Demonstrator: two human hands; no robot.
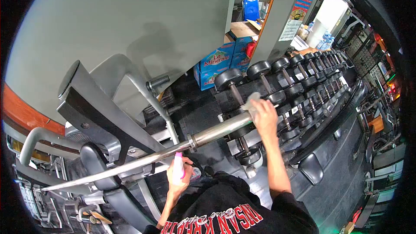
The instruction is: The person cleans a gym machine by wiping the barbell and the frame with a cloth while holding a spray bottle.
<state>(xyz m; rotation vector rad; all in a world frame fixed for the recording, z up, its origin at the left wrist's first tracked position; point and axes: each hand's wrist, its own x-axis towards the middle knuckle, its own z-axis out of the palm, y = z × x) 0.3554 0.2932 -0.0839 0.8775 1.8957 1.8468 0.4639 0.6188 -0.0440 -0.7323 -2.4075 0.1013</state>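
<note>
White bottle (178,171), left hand (181,185); cloth (251,101), right hand (265,119)

Black dumbbells (260,70) are filling long rows, and a metal barbell (147,157) is stretching past a dark upright frame (97,119) and a black padded seat (130,208), so the room is looking plainly like a gym. More exercise equipment (29,144) is standing around the edges, and blue cartons (216,62) printed "Le Minerale" are sitting stacked near a grey wall (130,13).
</note>
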